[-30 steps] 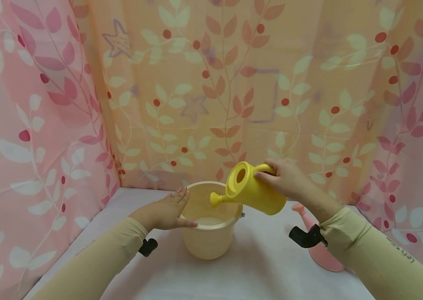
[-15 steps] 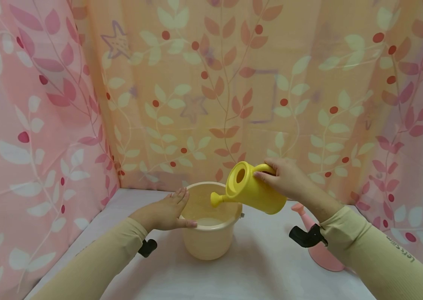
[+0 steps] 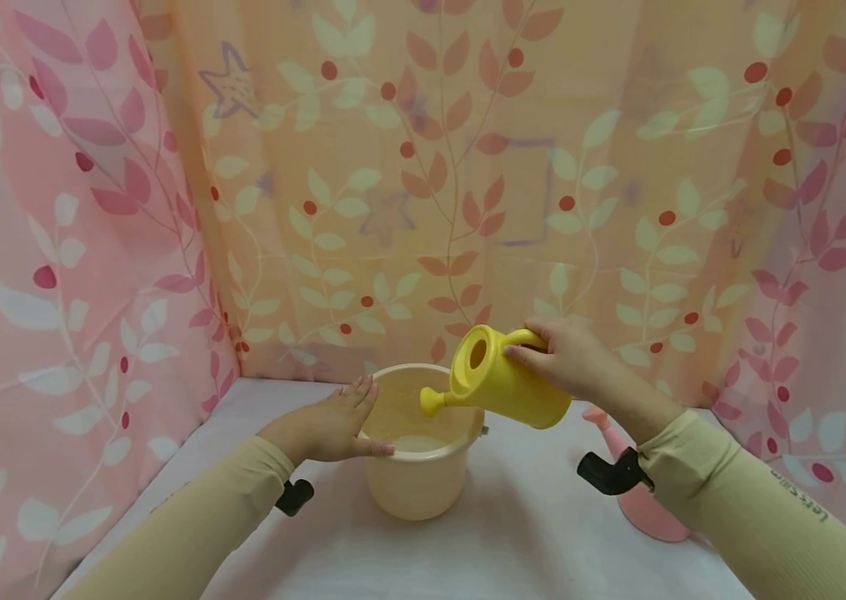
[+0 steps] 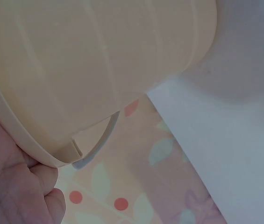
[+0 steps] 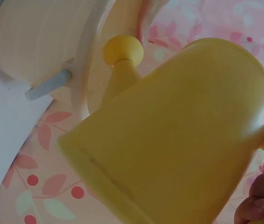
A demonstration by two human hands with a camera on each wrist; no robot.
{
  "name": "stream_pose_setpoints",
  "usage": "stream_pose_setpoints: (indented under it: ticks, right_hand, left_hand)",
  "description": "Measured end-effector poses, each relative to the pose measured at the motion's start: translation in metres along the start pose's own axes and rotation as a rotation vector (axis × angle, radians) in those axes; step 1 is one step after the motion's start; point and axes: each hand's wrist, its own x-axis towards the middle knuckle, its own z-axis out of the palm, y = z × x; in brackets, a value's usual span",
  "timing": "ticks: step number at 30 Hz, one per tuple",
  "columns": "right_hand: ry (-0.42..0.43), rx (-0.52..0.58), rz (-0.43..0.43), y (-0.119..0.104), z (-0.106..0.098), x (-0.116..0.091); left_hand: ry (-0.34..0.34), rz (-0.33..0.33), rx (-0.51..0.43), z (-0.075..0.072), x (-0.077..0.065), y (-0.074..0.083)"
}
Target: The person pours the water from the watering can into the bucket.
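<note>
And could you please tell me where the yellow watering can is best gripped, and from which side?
Probably by its looped handle, coming from the person's right, where the right hand grips it: the yellow watering can tilts with its spout pointing left over the bucket, leaving the handle on the opposite side.

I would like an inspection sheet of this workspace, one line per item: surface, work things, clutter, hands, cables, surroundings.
Surface: white tabletop with soft shadows.
Work things: yellow watering can, tilted, spout at the mouth of the cream bucket, which stands upright.
Clutter: pink spouted container, partly hidden by the right forearm.
Hands: left hand rests on the bucket's rim; right hand grips the can's handle.
Cables: nothing seen.
Surroundings: leaf-patterned fabric on three sides.
</note>
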Motion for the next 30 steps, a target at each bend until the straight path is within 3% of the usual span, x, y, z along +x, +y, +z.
stream_pose_setpoints:
  ticks: [30]
  right_hand:
    - [-0.055,0.023,0.03,-0.0046,0.0049,0.0029]
  left_hand:
    - [0.003,-0.009,-0.03,-0.0021,-0.0036,0.0025]
